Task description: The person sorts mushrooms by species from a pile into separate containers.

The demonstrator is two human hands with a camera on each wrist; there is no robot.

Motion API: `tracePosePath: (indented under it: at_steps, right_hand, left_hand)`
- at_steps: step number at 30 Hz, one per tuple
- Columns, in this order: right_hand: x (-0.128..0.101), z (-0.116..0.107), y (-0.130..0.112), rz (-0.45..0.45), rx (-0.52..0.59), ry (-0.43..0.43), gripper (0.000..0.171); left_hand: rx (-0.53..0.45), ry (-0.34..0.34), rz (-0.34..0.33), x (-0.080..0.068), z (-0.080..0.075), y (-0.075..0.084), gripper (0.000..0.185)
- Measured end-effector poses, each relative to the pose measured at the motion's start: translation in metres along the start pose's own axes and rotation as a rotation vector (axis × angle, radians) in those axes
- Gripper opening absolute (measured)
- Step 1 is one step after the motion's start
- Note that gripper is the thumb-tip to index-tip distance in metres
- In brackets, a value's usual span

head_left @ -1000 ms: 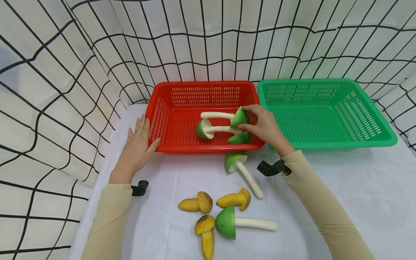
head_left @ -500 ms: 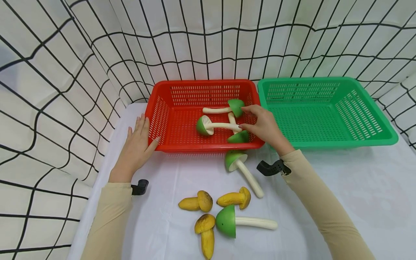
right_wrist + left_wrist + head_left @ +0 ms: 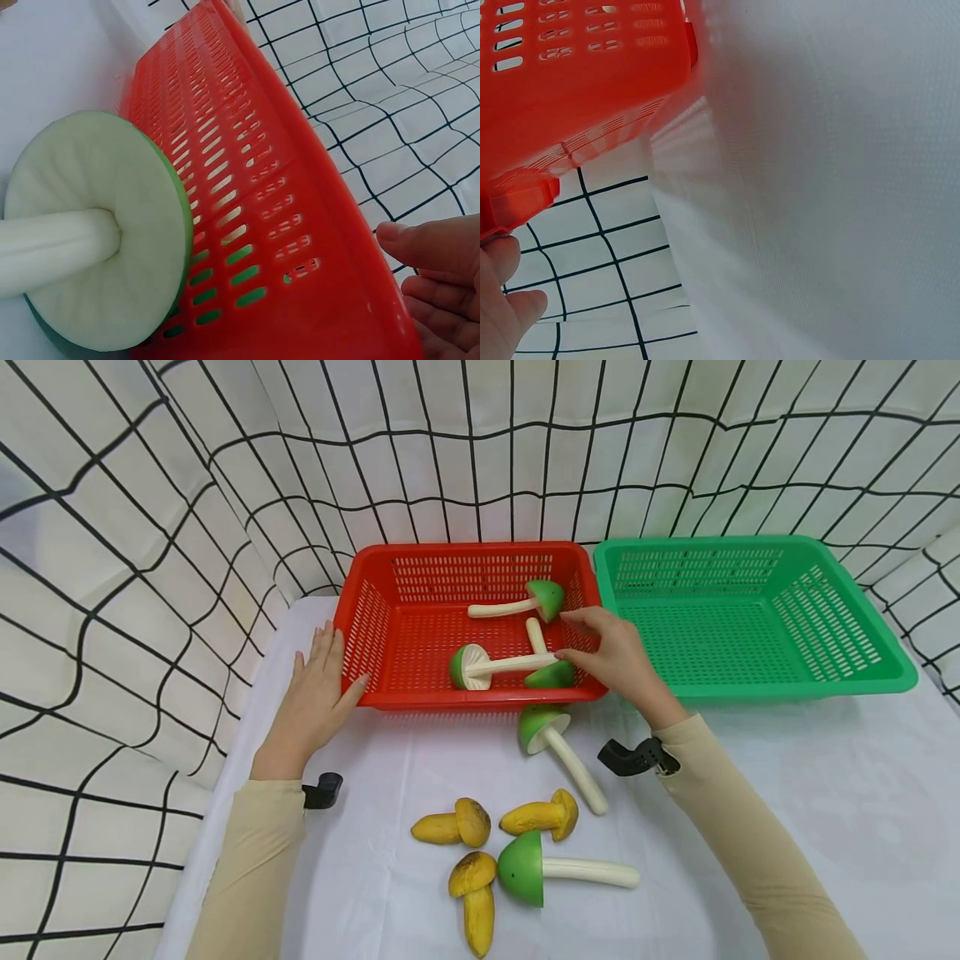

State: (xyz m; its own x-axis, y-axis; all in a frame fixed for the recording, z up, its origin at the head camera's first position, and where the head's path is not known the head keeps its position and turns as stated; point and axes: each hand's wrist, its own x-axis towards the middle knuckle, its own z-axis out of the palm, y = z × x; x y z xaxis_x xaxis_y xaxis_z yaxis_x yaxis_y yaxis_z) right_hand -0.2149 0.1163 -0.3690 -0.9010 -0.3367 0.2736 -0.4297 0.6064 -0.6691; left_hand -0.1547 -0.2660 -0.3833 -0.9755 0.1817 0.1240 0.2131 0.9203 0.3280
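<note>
My left hand (image 3: 309, 710) rests along the left side of the red basket (image 3: 487, 700), fingers straight and thumb at the front corner. Over the basket's right end, my right hand (image 3: 618, 652) has thumb and forefinger apart with nothing between them. Its thumb tip is at the stem end of a green-capped toy mushroom (image 3: 472, 668) lying in the basket. Behind lies another green-capped mushroom (image 3: 549, 600), just beyond the forefinger. A third one (image 3: 552, 675) lies under the first one's stem. In the right wrist view, loosely bent fingers (image 3: 442, 247) show beyond the red rim.
A green basket (image 3: 750, 693) stands right of the red one. In front lie two green-capped mushrooms, one (image 3: 577, 772) against the red basket and one (image 3: 521, 870) nearer, and several yellow mushrooms (image 3: 480, 918). Black-and-white grid netting (image 3: 420, 468) rises behind and at left.
The right hand has let go of a green-capped mushroom, which has come to rest farther back in the red basket. The mushroom with its stem by the thumb has shifted slightly. The left hand stays put.
</note>
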Motion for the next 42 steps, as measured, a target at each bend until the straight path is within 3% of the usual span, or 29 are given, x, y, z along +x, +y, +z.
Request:
tracePosePath:
  at_steps: [11,33,42]
  right_hand:
    - [-0.019,-0.007,-0.005,-0.06,0.013,0.013,0.047]
    - [-0.086,-0.013,-0.01,-0.215,0.13,0.056,0.036]
    - [-0.112,-0.01,-0.005,-0.197,0.122,0.068,0.035]
  left_hand:
    - [-0.005,0.006,0.006,0.0,0.0,0.001,0.071]
    - [-0.006,0.007,0.001,0.0,0.0,0.001,0.071]
    - [-0.014,0.003,-0.009,0.0,0.0,0.001,0.072]
